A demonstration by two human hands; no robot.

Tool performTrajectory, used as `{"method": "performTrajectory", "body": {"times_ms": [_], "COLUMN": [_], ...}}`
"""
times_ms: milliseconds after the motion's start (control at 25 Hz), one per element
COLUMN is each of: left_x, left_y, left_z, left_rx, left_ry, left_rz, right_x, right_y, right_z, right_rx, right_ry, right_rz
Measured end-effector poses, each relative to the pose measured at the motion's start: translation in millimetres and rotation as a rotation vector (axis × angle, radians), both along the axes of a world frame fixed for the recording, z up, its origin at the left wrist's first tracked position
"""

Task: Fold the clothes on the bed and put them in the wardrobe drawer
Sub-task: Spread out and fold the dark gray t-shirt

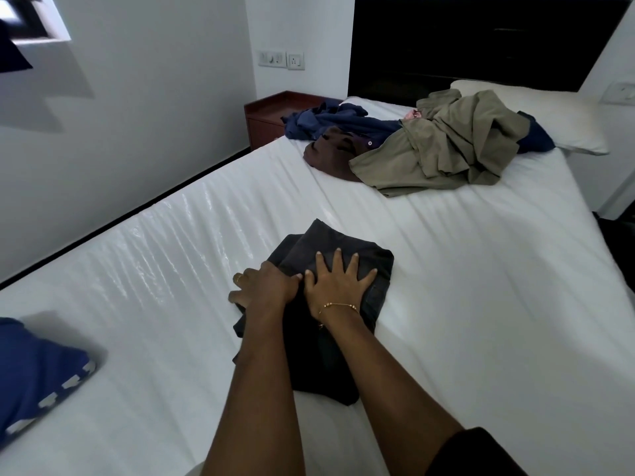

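The dark garment [330,269] lies folded into a compact bundle near the middle of the white bed [481,286], under both hands. The right hand [338,285] lies flat on top of it, fingers spread and straight, pressing down; grip released, nothing clasped. The left hand [264,286] sits at the bundle's left edge with fingers curled down over the side; whether they pinch the cloth or only push against it cannot be told from this view.

Judged step: flattening and squaring the fold before lifting. To do it well, the right palm should hold the top layer in place while the left tucks the loose left edge under, since a flap of fabric sticks out at the far corner and another at the near left. Smoothing outward from the centre would drive out trapped air. The sheet looks glossy and slick, so the bundle may slide if pushed sideways; downward pressure is safer.

Containers: no wardrobe or drawer is in view. A brown bedside cabinet [271,113] stands beside the headboard; its top shows nothing on it that can be made out.

Remaining work, judged: a heap of unfolded clothes near the pillow [567,111], namely an olive garment [446,149], a navy garment [340,121] and a maroon garment [326,152]. A blue cloth [37,369] lies at the bed's near left edge.
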State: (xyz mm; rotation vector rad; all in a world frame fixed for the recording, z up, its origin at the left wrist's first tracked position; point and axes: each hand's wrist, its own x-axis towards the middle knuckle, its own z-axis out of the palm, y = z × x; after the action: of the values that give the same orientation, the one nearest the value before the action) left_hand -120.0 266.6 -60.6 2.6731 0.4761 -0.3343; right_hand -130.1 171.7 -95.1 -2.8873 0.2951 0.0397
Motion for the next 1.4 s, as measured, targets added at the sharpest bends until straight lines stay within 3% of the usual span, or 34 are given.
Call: {"method": "performTrajectory", "body": {"times_ms": [80,200,400,600,720,960,1120,1280,1400], "left_x": [-1.3,-4.0,-8.5,-17.0,-24.2,-43.3,-58.9,-66.1,-62.4], "left_y": [1.6,7.0,10.0,11.1,9.5,6.0,0.3,-6.0,-8.1], "left_z": [-1.6,-1.6,-3.4,-5.8,-3.3,5.8,18.0,35.6,37.6], "left_rx": [0.015,0.017,0.082,-0.075,-0.169,-0.396,-0.689,-1.066,-1.385], "left_ry": [0.028,0.027,-0.021,0.005,0.022,0.053,0.039,0.03,-0.108], "left_rz": [0.013,-0.033,-0.158,-0.223,-0.237,-0.142,-0.068,0.016,0.262], "right_x": [-0.1,-19.4,-56.9,-92.5,-110.1,-126.5,-127.2,-114.7,-109.1], "right_y": [1.9,7.4,7.2,4.9,7.6,21.4,14.4,-10.5,-39.9], "right_z": [-1.0,-1.0,-7.6,-13.9,-21.4,-21.2,-21.5,5.3,50.0], "right_rx": [0.007,-0.043,-0.048,-0.076,-0.195,-0.086,-0.108,0.094,0.425], "right_ry": [-0.039,-0.249,-0.257,-0.34,-0.358,-0.464,-0.708,-0.74,-0.731], "right_rz": [0.006,0.016,0.095,0.206,0.351,0.233,0.183,0.198,0.173]}}
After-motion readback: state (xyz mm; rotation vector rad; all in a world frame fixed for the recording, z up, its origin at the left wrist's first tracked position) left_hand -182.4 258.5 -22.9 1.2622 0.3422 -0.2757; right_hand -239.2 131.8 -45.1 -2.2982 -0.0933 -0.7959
